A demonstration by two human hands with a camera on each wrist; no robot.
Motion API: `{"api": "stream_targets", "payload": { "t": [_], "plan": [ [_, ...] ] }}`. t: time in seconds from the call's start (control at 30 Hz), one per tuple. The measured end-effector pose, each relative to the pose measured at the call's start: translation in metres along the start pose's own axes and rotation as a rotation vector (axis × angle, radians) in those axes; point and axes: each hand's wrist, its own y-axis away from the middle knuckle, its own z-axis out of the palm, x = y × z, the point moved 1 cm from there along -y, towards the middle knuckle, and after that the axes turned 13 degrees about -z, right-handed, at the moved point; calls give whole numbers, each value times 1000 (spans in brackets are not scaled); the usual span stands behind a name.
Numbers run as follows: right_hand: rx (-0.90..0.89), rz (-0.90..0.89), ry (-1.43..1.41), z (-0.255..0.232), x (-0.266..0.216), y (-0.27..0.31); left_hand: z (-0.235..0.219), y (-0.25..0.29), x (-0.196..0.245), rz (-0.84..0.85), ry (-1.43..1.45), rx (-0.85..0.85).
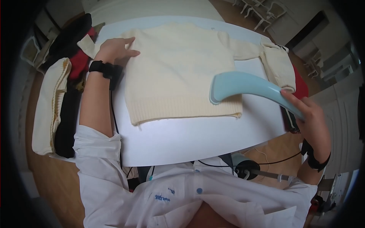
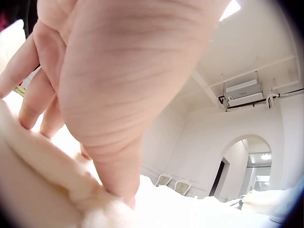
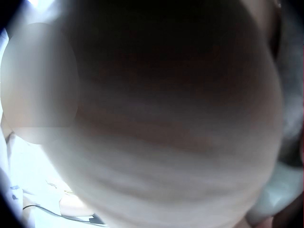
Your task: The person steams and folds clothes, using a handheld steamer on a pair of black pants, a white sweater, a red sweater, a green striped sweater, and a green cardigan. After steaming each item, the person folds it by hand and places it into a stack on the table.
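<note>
A cream knitted sweater (image 1: 178, 68) lies spread on the white board, its ribbed hem (image 1: 186, 112) toward me. My left hand (image 1: 116, 49) rests at its left shoulder edge, thumb and forefinger stretched out over the knit. In the left wrist view the thumb of that hand (image 2: 114, 95) presses down on the pale cloth. With my right hand (image 1: 313, 117) I grip the handle of a light-blue steamer head (image 1: 247, 85), whose flat end is over the sweater's lower right side. The right wrist view is mostly filled by my blurred palm (image 3: 180, 133).
Beyond the left edge of the board (image 1: 171, 148) are folded cream knitwear (image 1: 49, 106), black cloth (image 1: 66, 125) and red cloth (image 1: 78, 64). The sweater's right sleeve (image 1: 247, 49) reaches toward a folded cream garment (image 1: 279, 66). A black cable (image 1: 213, 165) runs below the near edge.
</note>
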Motion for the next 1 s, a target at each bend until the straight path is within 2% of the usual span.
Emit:
{"api": "stream_targets", "payload": {
  "t": [0.13, 0.2, 0.23, 0.33, 0.4, 0.53, 0.6, 0.67, 0.73, 0.77, 0.83, 0.87, 0.93, 1.0],
  "plan": [
    [44, 13, 3, -8, 3, 27, 5, -6, -3, 29, 103, 34],
    [33, 23, 52, -13, 1, 31, -4, 2, 8, -67, 97, -77],
    [34, 30, 55, -13, 0, 29, -5, 4, 10, -60, 97, -75],
    [-11, 65, 15, 0, 2, 6, -6, 4, 9, -27, 129, -83],
    [64, -17, -14, 19, 6, -17, -6, 1, 8, -27, 161, -86],
    [103, -13, 7, 49, 10, -72, -20, 12, 9, -43, 109, -92],
    [175, -48, -20, 60, 7, -99, -12, 8, 1, -32, 53, 7],
    [232, -65, -18, 72, 6, -125, 3, 0, -7, -116, -63, 91],
    [286, -86, -17, 81, 2, -146, 2, -1, -2, -256, -83, 8],
    [321, -94, -44, 86, -1, -154, 15, -8, -6, -255, -89, 19],
    [369, -85, -95, 95, -7, -172, 40, -26, -16, -88, -231, 330],
    [377, -83, -98, 99, -8, -182, 31, -19, -10, -88, -236, 336],
    [421, -62, -68, 106, -8, -203, 10, 3, 12, -46, -114, 57],
    [429, -65, -64, 109, -4, -226, 6, 3, 13, -26, -134, 20]
  ]
}}
